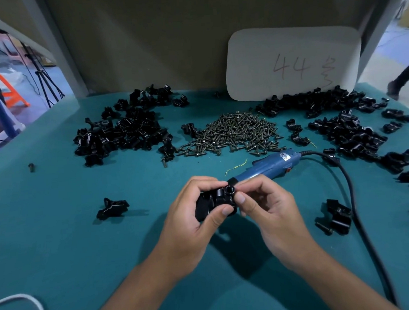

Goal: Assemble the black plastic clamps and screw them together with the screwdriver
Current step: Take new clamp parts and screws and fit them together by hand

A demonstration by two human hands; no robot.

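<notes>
My left hand (pixel 191 218) grips a black plastic clamp (pixel 214 202) above the middle of the table, thumb across its front. My right hand (pixel 268 211) pinches the clamp's right end, thumb and fingers at a round socket that faces up. Just behind the hands, the blue electric screwdriver (pixel 267 166) lies on the teal table (pixel 71 236), its black cord (pixel 354 205) trailing to the right and toward me. A pile of dark screws (pixel 233 133) sits behind the screwdriver.
Heaps of black clamp parts lie at back left (pixel 124 131) and back right (pixel 341 121). Single parts rest left of my hands (pixel 112 208) and to the right (pixel 336 217). A white card marked 44 (pixel 293 61) leans on the back wall. A white cable (pixel 27 305) curls at bottom left.
</notes>
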